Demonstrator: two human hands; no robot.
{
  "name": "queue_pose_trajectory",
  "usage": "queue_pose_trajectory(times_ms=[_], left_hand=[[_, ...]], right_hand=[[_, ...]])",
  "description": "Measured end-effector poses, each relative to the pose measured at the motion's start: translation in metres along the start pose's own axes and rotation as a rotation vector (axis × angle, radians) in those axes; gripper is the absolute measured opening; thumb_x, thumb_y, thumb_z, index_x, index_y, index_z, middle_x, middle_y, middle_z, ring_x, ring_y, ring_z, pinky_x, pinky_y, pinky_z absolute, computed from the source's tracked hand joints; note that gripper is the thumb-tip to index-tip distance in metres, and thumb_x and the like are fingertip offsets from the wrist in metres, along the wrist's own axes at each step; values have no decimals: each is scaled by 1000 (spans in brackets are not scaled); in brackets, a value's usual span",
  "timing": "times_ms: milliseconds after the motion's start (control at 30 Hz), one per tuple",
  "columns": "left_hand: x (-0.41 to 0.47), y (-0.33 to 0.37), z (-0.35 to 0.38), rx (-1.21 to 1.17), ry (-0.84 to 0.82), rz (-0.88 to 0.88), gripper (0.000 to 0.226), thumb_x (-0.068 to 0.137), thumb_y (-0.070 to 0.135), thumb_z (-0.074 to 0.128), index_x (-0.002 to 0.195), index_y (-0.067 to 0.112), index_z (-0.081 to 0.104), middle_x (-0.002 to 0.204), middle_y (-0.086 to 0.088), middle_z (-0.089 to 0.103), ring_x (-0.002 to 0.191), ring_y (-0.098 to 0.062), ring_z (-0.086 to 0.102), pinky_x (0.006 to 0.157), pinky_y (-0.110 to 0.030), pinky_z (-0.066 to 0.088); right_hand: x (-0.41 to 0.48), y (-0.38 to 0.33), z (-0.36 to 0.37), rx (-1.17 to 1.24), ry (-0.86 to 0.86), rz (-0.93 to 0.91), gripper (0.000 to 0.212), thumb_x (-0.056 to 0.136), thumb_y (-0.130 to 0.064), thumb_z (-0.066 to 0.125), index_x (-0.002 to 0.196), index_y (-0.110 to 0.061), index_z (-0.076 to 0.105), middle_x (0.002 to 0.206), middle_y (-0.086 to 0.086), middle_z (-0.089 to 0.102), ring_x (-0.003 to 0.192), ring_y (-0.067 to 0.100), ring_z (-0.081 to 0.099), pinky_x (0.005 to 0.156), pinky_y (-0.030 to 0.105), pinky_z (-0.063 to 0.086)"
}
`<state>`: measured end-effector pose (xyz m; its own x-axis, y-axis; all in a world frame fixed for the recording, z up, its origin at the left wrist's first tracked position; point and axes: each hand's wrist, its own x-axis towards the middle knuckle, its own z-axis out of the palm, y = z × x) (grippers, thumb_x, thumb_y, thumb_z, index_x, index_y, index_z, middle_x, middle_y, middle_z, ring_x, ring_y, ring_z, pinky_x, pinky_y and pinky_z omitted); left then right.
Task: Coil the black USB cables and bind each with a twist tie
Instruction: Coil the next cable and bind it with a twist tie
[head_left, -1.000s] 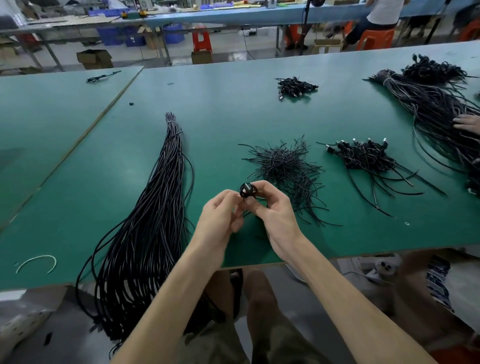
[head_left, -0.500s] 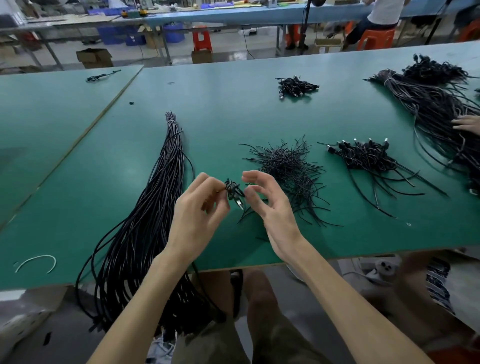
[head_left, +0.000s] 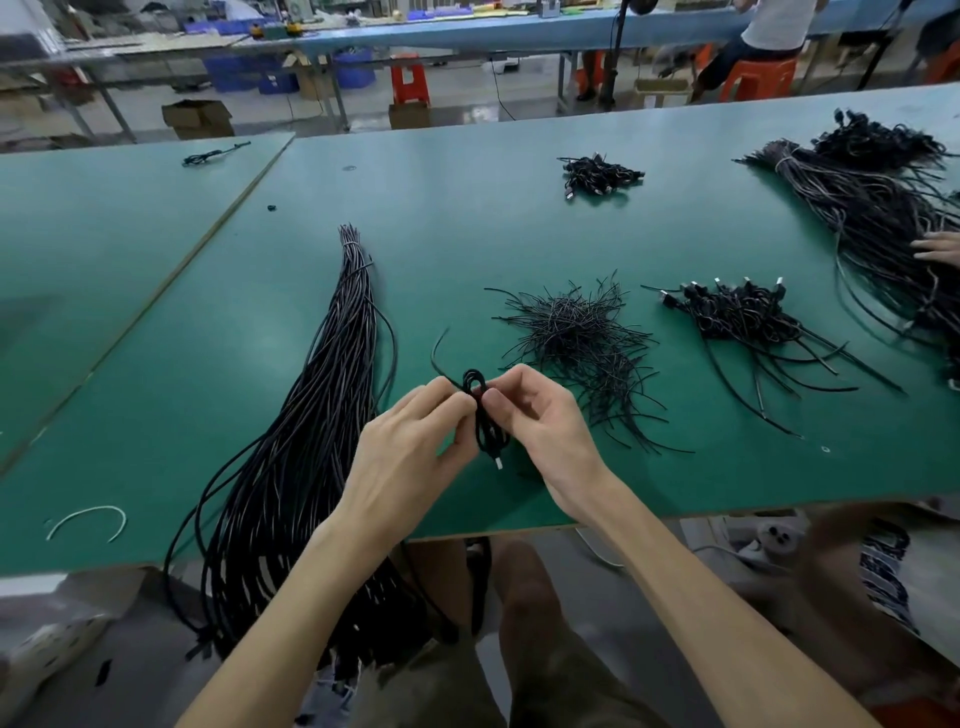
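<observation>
Far L on the green worktop (head_left: 467, 234), near the front edge, lies a bent white wire (head_left: 85, 522). Way back on the L, past a seam, one small black cable (head_left: 213, 154) lies alone. Next is the big bunch of long black cables (head_left: 322, 415). It is thin at the far end, fans out toward the person & hangs over the front edge. Just R of it, above the worktop near the front edge, is the coiled cable (head_left: 480, 410), btwn both hands. It is a small, long loop w/ a silver plug tip hanging at the bottom. The L hand (head_left: 410, 447) has its fingers curled & pinches the top of the coil from the L. A thin black twist tie (head_left: 439, 353) sticks up & L from there. The R hand (head_left: 540, 421) pinches the coil w/ thumb & first finger from the R, other fingers bent & loose. Behind the R hand is a messy heap of ties (head_left: 576, 338). Further R is a pile of coiled cables (head_left: 737, 312) w/ plugs poking up. Far back sits a smaller pile (head_left: 597, 174). At the R edge lies another big cable bunch (head_left: 872, 218), w/ someone else's hand (head_left: 937, 247) on it.
</observation>
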<state>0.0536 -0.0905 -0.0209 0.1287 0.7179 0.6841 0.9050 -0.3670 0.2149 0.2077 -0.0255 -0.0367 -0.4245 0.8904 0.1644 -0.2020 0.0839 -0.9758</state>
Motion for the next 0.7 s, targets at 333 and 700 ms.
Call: queue_pose_trajectory(times_ms=[333, 700], left_hand=[[14, 25, 20, -1067, 15, -1096, 24, 95, 7, 57, 71, 12, 56, 62, -1, 40, 53, -13, 30, 48, -25, 22], [20, 3, -2, -500, 30, -500, 17, 98, 9, 63, 82, 15, 60, 67, 9, 52, 57, -9, 46, 55, -19, 38]], right_hand=[[0, 2, -3, 75, 64, -61, 26, 89, 9, 71, 87, -16, 65, 91, -7, 71, 93, 10, 64, 86, 25, 53], [-1, 2, -2, -2, 136, 5, 24, 96, -40, 68, 95, -17, 66, 82, -5, 59, 75, 8, 52, 71, 23, 44]])
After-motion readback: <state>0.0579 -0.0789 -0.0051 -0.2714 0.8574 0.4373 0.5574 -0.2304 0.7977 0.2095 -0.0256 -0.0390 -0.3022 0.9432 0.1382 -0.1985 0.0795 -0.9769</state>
